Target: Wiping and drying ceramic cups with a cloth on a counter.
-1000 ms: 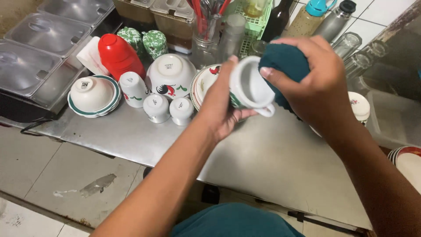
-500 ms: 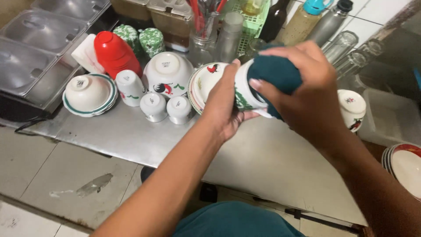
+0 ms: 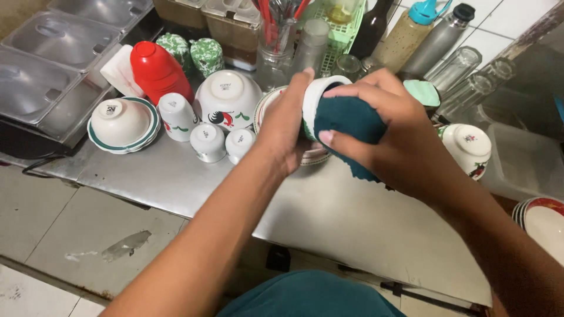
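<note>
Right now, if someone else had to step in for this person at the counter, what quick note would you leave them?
Left hand: holds a white cup on its side, above the steel counter.
Right hand: presses a dark teal cloth into the cup's mouth.
Nearby: upturned white bowls, small cups and a red bottle stand at the left; another upturned bowl sits at the right, and plates at the far right edge.
Done: the upturned pieces look clean.
Left: the cup in hand is mid-wipe; I cannot tell whether the plates need wiping.
</note>
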